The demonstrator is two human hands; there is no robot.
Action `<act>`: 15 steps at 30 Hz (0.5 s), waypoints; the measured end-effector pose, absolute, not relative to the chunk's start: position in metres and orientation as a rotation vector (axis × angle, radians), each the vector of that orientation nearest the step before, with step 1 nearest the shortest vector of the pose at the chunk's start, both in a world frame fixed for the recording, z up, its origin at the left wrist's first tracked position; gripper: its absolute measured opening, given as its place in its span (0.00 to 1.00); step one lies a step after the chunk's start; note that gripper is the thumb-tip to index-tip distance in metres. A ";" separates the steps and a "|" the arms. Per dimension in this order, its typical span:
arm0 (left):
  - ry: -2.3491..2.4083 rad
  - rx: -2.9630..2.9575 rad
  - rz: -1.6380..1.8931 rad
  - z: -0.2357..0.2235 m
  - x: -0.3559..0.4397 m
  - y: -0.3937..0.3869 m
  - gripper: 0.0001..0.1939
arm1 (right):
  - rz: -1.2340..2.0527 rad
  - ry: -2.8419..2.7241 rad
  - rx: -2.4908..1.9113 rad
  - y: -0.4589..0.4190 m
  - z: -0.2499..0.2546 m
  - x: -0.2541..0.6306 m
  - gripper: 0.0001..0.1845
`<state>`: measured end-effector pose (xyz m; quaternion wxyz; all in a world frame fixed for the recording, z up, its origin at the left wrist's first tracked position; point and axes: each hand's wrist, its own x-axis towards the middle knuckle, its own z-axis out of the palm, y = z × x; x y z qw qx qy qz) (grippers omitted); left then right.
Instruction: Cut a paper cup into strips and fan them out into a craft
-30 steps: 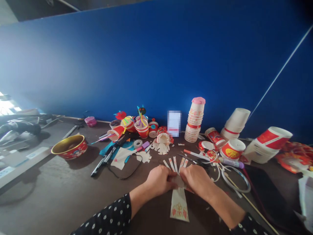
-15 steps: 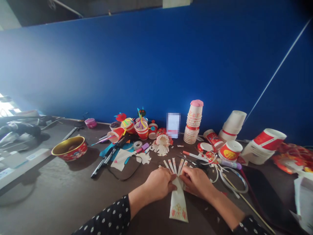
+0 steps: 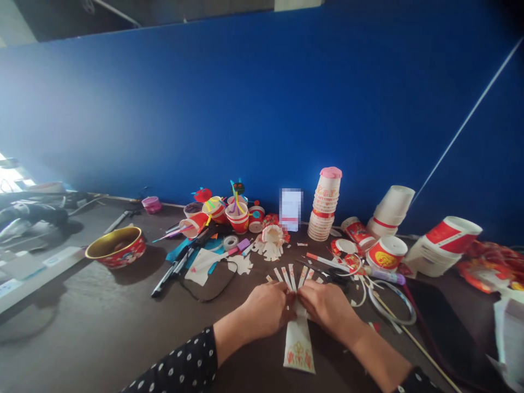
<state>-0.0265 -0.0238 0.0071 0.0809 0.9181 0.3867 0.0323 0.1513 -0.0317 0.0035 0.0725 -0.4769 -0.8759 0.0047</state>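
A flattened paper cup (image 3: 299,344), white with a red and gold print near its lower end, lies on the table in front of me. Its far end is cut into several narrow strips that fan out beyond my fingers. From the left, my left hand (image 3: 268,310) grips the cup where the strips begin, fingers curled. My right hand (image 3: 325,307) pinches the same spot from the right, its fingertips close to those of the left. The fingers hide the middle of the cup.
Behind my hands stand a tall stack of paper cups (image 3: 323,210) and a cut-open cup (image 3: 272,243). Scissors (image 3: 338,275) and paper scraps lie at the right. A red and gold bowl (image 3: 117,248) is at the left, near black markers (image 3: 176,273). A power strip (image 3: 41,275) lies farther left.
My right hand has shifted slightly left and down, with its fingers closer over the base of the strips. The left hand and the cup stay nearly where they were.
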 end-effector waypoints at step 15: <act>1.289 2.638 0.217 0.001 -0.024 -0.021 0.10 | -0.060 -2.576 -1.509 -0.027 -0.006 0.144 0.08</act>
